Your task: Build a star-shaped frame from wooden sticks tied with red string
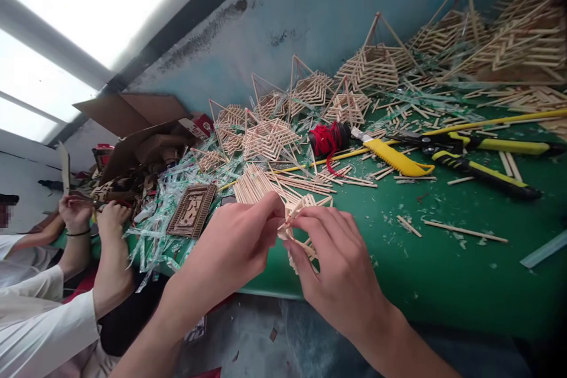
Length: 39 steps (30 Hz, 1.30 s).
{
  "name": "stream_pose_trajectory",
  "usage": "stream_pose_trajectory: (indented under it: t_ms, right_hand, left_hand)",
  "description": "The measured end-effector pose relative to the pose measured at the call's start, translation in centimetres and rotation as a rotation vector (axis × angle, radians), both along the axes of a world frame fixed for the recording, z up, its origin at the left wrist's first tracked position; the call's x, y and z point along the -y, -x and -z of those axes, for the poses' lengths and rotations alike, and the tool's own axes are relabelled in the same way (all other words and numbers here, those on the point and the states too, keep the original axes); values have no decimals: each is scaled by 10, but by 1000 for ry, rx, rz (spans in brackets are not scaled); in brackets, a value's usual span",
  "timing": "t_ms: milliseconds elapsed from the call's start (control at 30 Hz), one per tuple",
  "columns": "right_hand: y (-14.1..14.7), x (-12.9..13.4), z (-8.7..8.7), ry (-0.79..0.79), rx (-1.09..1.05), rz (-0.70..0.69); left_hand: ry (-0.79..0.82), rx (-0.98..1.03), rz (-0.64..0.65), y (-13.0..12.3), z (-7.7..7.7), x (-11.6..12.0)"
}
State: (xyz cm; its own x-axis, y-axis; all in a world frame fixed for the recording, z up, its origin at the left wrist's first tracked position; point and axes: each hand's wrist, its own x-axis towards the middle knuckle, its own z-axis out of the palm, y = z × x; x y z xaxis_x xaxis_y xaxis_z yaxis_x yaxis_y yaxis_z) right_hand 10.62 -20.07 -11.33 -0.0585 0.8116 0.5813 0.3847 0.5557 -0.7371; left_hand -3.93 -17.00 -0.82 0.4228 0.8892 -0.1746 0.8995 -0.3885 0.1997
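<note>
My left hand (234, 245) and my right hand (336, 266) meet over the near edge of the green table (443, 271). Both pinch a small piece built of thin wooden sticks (296, 218), which pokes out between the fingers; most of it is hidden by my right hand. A flat bundle of loose sticks (261, 183) lies just behind my hands.
Several finished stick pyramids (372, 65) line the blue wall. A red thread spool (328, 139), a yellow utility knife (394, 158) and yellow-black pliers (478, 168) lie mid-table. Cardboard boxes (142, 130) and plastic scraps sit at left, where another person's hands (88, 215) work.
</note>
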Motion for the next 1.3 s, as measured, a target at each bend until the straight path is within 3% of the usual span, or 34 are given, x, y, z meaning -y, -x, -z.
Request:
stream_pose_trajectory:
  t_ms: [300,633,833,1000,1300]
  right_hand:
    - [7,-1,7,25,-30,17]
    - [5,-17,10,6,-123,30]
    - [5,-23,9,-61,-222,43]
    - [-6,-22,14,0,-187,12]
    - [-55,-18,43,248,-269,292]
  left_hand:
    - [-116,58,42,6,12,11]
    - [-275,141,94,-4,19,-1]
    - [-385,330,90,-6,40,0]
    - [-412,488,34,-4,63,-2]
    - [-617,597,43,-13,80,0]
